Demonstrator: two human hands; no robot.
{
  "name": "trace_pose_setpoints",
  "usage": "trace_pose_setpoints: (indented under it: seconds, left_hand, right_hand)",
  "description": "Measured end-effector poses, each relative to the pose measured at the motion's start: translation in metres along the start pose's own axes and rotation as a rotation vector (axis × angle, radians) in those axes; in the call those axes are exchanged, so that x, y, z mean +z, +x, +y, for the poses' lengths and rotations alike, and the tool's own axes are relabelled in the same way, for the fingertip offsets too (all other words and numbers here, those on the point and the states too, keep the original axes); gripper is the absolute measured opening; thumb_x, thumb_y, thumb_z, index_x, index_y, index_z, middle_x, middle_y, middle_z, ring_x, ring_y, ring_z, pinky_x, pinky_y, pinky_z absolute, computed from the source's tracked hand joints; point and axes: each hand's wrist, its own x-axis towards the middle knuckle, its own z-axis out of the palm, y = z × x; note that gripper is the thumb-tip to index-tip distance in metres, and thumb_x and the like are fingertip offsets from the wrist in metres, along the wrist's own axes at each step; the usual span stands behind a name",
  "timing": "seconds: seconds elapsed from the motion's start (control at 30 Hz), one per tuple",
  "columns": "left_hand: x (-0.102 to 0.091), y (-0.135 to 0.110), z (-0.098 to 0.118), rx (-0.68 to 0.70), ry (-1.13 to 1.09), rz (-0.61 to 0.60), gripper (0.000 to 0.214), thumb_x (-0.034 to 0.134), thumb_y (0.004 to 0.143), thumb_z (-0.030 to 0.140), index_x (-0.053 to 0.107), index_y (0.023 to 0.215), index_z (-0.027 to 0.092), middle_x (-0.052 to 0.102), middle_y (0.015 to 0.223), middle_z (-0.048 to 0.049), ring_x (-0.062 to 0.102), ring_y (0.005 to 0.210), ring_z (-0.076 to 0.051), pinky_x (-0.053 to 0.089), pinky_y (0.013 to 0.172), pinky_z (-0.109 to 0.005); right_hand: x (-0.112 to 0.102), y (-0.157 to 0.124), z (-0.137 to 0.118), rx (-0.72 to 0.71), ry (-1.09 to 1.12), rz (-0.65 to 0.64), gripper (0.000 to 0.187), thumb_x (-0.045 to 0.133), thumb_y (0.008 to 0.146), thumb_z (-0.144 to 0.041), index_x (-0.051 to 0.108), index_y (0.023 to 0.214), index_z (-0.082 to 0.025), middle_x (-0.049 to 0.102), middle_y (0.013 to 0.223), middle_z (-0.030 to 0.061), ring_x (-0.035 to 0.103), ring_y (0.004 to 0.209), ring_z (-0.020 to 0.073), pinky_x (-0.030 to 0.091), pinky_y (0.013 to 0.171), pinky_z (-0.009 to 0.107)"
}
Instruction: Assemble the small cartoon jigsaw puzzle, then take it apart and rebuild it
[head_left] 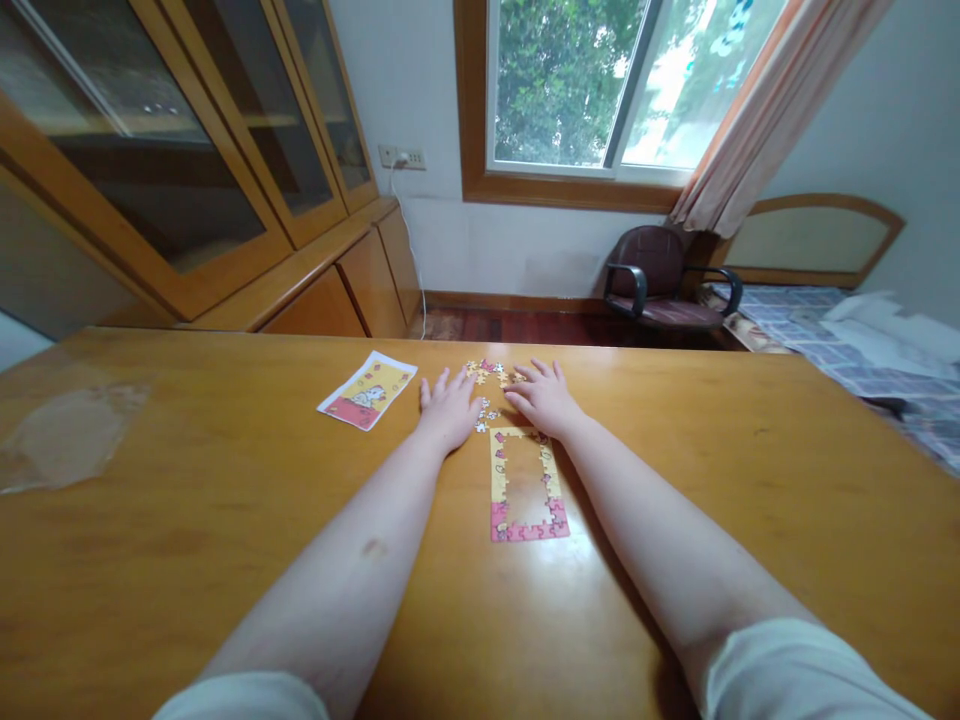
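My left hand (448, 406) lies flat on the wooden table (187, 520), fingers spread, just left of a scatter of loose puzzle pieces (489, 376). My right hand (541, 395) rests palm down with fingers stretched out, touching the right side of those pieces. Below both hands lies a jigsaw border frame (525, 486), yellow with a pink bottom edge and a hollow middle. A yellow and pink reference picture card (367, 389) lies left of my left hand.
A wooden cabinet with glass doors (195, 170) lines the left wall. Beyond the table stand a dark red office chair (664, 280) and a bed (840, 330) under a window (622, 85). A pale worn patch (67, 430) marks the table's left side.
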Motion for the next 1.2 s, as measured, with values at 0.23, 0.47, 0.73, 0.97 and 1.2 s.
trace_pose_setpoints:
  seconds: [0.23,0.47,0.73,0.97,1.2]
  left_hand:
    - [0.002,-0.001,0.006,0.105,-0.053,-0.020,0.050,0.032,0.093,0.046,0.042,0.139,0.030,0.039,0.148,0.0000,0.024,0.140,-0.029,0.003,0.111,-0.066]
    - [0.001,0.000,0.009,0.067,-0.138,0.093,0.046,0.035,0.094,0.038,0.045,0.136,0.023,0.046,0.144,-0.0063,0.036,0.134,-0.025,0.019,0.113,-0.054]
    - [0.000,0.004,0.002,-0.001,-0.179,0.169,0.040,0.040,0.091,0.034,0.055,0.125,0.020,0.054,0.135,-0.0074,0.045,0.126,-0.024,0.030,0.110,-0.044]
    - [0.000,0.002,0.002,0.018,-0.092,0.020,0.049,0.035,0.092,0.045,0.049,0.134,0.024,0.040,0.148,-0.0057,0.029,0.138,-0.028,0.016,0.114,-0.054]
    - [0.007,0.000,0.003,0.113,0.005,-0.040,0.056,0.031,0.091,0.056,0.040,0.141,0.032,0.025,0.155,-0.0056,0.015,0.143,-0.031,0.006,0.112,-0.061]
  right_hand:
    - [0.001,0.003,0.011,0.137,0.017,0.086,0.042,0.033,0.097,-0.044,0.068,0.112,-0.024,0.059,0.130,0.0046,0.037,0.131,0.0286,0.010,0.111,0.058]
    - [0.005,0.000,-0.003,-0.146,-0.011,-0.087,0.053,0.034,0.095,-0.052,0.041,0.141,-0.028,0.036,0.149,0.0036,0.023,0.140,0.0293,0.008,0.112,0.060]
    - [-0.001,0.000,0.017,-0.047,0.034,-0.038,0.041,0.037,0.096,-0.046,0.060,0.124,-0.028,0.052,0.138,0.0034,0.028,0.138,0.0292,0.002,0.110,0.063]
    - [-0.005,0.001,0.058,0.402,0.328,0.252,0.052,0.025,0.097,-0.043,0.071,0.095,-0.018,0.072,0.100,0.0091,0.063,0.099,0.0219,0.043,0.091,0.035]
    - [0.000,0.000,0.057,0.300,0.385,0.247,0.055,0.026,0.096,-0.047,0.069,0.077,-0.018,0.072,0.082,0.0053,0.065,0.083,0.0201,0.044,0.079,0.029]
